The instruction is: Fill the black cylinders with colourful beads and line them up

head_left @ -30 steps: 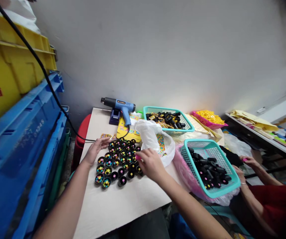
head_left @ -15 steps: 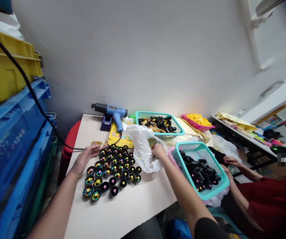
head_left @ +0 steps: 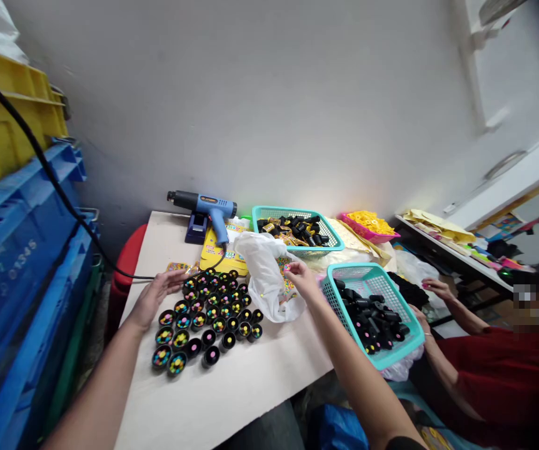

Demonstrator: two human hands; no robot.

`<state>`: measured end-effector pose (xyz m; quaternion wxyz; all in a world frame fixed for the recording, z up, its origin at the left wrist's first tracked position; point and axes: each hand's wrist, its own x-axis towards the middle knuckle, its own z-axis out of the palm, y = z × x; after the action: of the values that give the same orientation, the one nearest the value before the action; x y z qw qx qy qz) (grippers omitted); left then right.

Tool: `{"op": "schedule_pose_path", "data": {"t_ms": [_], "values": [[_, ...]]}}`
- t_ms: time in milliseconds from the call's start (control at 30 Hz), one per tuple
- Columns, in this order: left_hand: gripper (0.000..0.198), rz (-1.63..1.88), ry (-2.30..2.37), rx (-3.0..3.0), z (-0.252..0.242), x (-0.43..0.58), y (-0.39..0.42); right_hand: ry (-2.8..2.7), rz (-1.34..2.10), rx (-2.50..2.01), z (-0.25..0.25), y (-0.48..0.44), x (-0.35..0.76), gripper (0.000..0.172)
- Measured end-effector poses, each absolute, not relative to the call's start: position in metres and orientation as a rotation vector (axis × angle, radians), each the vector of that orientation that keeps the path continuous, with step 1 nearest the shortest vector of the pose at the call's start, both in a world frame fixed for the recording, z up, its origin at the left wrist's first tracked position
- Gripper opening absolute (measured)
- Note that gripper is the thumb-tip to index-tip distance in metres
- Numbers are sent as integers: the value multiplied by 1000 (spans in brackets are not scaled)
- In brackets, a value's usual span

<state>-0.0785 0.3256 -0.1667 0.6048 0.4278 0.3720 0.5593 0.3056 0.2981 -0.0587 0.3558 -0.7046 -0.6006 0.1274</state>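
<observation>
My left hand [head_left: 153,299] rests at the left edge of a group of small black cups [head_left: 212,312], its fingers stretched out beside them. Several cups hold rings of coloured beads around a middle piece; a few at the front show only a pink or yellow centre. Over the mouth of a crumpled white plastic bag [head_left: 261,262], my right hand [head_left: 301,281] has thumb and fingers pinched together. What sits in the pinch is too small to make out. Multicoloured beads [head_left: 289,289] show in the bag just below those fingers.
A blue heat gun [head_left: 208,209] stands behind the cups, its black cord running left. Two turquoise baskets [head_left: 377,362] hold black parts and wrapped pieces. A pink basket [head_left: 376,236] has yellow pieces. Stacked crates [head_left: 20,237] rise at left; a co-worker in red [head_left: 499,369] sits right.
My right hand has lifted from inside the bag to its opening, and the beads now show more. My left hand stays beside the cups. The co-worker's hand has risen a little.
</observation>
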Motion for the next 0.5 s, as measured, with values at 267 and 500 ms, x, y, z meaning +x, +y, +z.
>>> {"op": "schedule_pose_path", "data": {"t_ms": [267, 500], "values": [[62, 1314, 841, 996, -166, -77, 323, -1956, 479, -1636, -61, 227, 239, 14], [62, 1322, 819, 1013, -163, -77, 321, -2325, 238, -1589, -71, 215, 199, 18]]}}
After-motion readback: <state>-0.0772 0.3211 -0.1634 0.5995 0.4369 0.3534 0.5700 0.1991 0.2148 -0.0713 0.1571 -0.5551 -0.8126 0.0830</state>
